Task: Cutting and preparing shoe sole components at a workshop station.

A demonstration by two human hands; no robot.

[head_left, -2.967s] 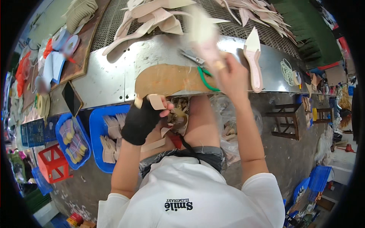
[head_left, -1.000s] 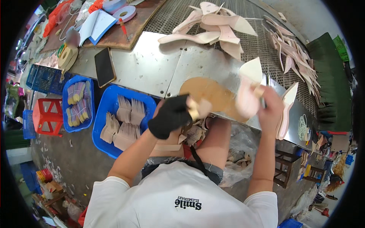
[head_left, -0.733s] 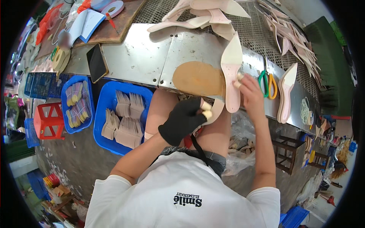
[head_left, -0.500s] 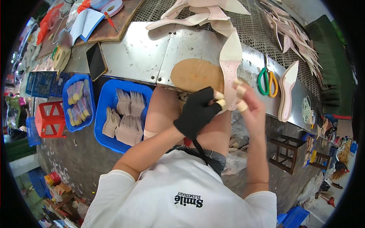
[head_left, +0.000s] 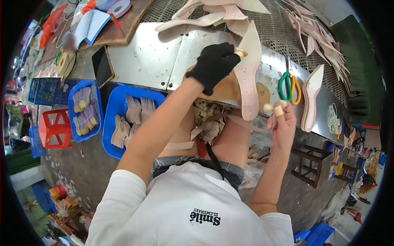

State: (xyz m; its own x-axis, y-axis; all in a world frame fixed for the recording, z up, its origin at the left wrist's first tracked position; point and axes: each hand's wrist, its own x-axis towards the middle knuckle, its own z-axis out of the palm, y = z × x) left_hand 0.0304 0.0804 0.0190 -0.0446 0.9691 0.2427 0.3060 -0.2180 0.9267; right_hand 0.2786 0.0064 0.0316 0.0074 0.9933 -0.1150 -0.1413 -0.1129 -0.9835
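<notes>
My left hand [head_left: 215, 65], in a black fingerless glove, is closed with its taped fingertips on the edge of a pale pink and white insole piece [head_left: 248, 78]. The piece lies lengthwise over the metal bench, its rounded pink end jutting past the front edge. Beyond that edge, my right hand [head_left: 283, 125] is bare apart from taped fingertips and has its fingers pinched together. A thin pale strip [head_left: 246, 123] runs across my lap up to these fingers. Partly under the insole piece sits a brown oval pad [head_left: 223, 88].
Green-and-orange-handled scissors [head_left: 289, 88] and stacked insole pieces [head_left: 312, 96] lie right on the bench. More pieces [head_left: 201, 20] rest on mesh behind. A phone [head_left: 102, 64] lies left. Blue bins [head_left: 107, 141] hold bundled pieces below. Scraps [head_left: 211, 123] fill the space between my legs.
My left hand has moved up and away along the insole piece, which has shifted slightly. My right hand has drawn back right and down from it, and a pale strip now shows across my lap.
</notes>
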